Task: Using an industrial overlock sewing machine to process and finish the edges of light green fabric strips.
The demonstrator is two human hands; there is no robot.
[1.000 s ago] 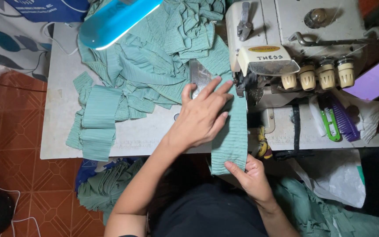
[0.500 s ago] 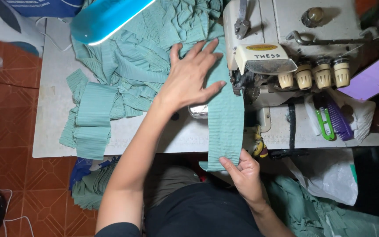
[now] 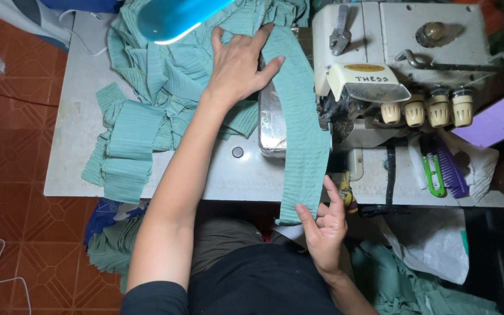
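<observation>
1 head-worn camera looks almost straight down from above the seated person, at close range. The tabletop (image 3: 217,175) fills the upper frame, with the sewing machine (image 3: 380,64) at upper right. The person's lap occupies the bottom centre; tiled floor (image 3: 13,175) shows at left. No 2nd view is supplied.

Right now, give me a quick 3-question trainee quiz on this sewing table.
1. True or false: the left hand lies flat on the green strip beside the sewing machine.
2. Which hand holds the strip's lower end at the table edge?
3. What lies right of the machine's knobs: A) green snips B) a hammer C) a cup?

Key: 1 true; 2 the right hand; 3 A.
</observation>
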